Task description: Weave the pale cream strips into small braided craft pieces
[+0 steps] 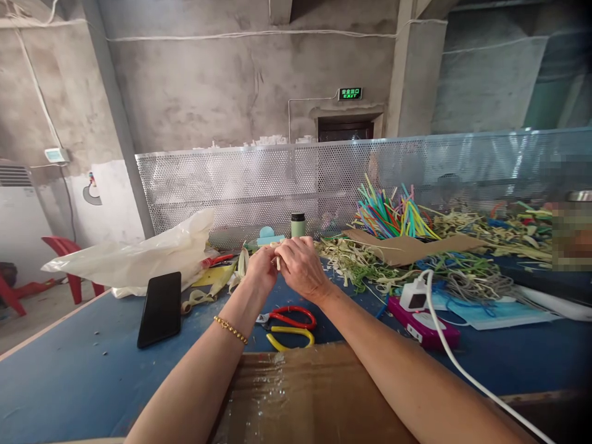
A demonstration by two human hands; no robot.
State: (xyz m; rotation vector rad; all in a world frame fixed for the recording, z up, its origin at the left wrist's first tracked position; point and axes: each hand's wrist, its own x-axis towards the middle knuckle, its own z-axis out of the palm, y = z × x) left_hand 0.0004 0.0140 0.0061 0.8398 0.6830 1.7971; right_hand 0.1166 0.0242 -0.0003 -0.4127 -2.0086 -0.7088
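My left hand [263, 264] and my right hand [300, 265] meet above the middle of the table, fingers closed together. Between them pokes out the end of a small pale strip [278, 263]; most of it is hidden by the fingers, and its material is unclear. Below the hands lie scissors with one red and one yellow handle [292, 317], touched by neither hand. Pale dried husk-like leaves [243, 262] rest just left of the hands. A green bottle with a black lid [298, 226] stands right behind them.
A cardboard box [314, 394] lies between my forearms on the blue table [92, 370]. To the left are a black phone [160, 308] and a plastic bag [139, 253]. Rightward sit a purple power strip [430, 327] with a white cable, piled strips [365, 265] and colourful pipe cleaners [393, 213].
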